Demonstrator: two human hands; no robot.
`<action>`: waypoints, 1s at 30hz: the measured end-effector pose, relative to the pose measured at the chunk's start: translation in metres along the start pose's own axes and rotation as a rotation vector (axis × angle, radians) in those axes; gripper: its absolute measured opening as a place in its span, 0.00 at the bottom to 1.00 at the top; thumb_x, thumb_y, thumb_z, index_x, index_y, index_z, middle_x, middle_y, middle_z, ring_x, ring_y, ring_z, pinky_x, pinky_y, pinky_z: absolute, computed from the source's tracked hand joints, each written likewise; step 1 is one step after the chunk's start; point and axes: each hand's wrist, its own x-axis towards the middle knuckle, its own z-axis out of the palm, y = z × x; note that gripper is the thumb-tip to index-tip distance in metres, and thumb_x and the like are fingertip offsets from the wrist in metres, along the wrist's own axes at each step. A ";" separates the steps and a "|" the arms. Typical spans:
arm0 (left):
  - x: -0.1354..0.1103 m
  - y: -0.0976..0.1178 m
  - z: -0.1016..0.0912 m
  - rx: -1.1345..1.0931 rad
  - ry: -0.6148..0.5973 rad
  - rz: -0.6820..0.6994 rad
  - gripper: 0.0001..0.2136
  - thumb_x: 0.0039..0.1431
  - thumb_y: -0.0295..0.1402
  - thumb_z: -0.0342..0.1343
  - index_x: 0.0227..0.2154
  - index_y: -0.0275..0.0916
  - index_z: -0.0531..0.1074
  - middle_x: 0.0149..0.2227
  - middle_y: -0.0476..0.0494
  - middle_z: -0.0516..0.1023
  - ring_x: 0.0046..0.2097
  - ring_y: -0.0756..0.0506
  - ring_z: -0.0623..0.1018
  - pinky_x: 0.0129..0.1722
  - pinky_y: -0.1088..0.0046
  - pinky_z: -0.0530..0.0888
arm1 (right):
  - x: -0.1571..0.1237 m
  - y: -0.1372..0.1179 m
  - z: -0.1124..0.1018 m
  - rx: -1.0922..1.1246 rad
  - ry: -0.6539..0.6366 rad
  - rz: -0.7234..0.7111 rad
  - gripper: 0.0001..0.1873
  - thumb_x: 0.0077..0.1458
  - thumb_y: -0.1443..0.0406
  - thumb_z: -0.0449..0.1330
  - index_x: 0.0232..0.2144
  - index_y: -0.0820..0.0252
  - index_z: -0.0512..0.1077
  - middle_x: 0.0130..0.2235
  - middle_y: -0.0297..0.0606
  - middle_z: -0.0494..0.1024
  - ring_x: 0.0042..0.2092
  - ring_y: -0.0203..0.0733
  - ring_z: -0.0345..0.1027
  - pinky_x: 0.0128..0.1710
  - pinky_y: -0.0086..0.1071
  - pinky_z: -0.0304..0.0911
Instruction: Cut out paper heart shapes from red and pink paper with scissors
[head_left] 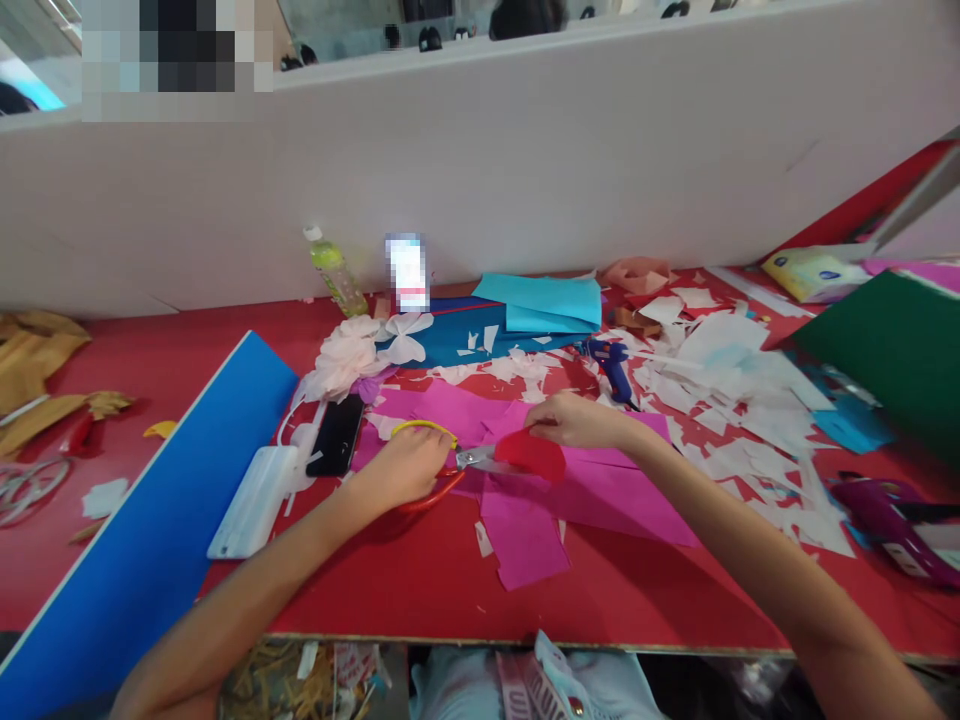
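Scissors [450, 462] with yellow and red handles are held in the closed grip of the left hand [405, 465], their blades set against a red paper piece [534, 455]. That piece is pinched in the narrow grip of the right hand [574, 420]. Both are kept over pink paper sheets [592, 490] near the middle of the red table [375, 590], toward its near edge. A black phone [335, 435] lies just left of the left hand, and a blue glue gun [613, 365] beyond the right hand.
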 end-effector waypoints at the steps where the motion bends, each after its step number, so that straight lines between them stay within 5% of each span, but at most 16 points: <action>1: 0.001 0.001 0.000 0.007 0.001 0.005 0.11 0.55 0.25 0.49 0.41 0.33 0.70 0.40 0.33 0.77 0.46 0.39 0.76 0.47 0.62 0.70 | 0.000 -0.001 0.000 0.002 -0.011 -0.008 0.12 0.51 0.73 0.50 0.26 0.64 0.74 0.27 0.39 0.76 0.28 0.34 0.64 0.30 0.28 0.55; 30: 0.002 0.008 -0.009 0.012 -0.117 0.041 0.10 0.53 0.24 0.52 0.38 0.37 0.71 0.38 0.37 0.79 0.42 0.39 0.78 0.40 0.66 0.72 | 0.001 -0.003 0.001 -0.019 -0.061 -0.061 0.12 0.48 0.77 0.50 0.24 0.63 0.72 0.25 0.36 0.75 0.26 0.33 0.60 0.29 0.27 0.53</action>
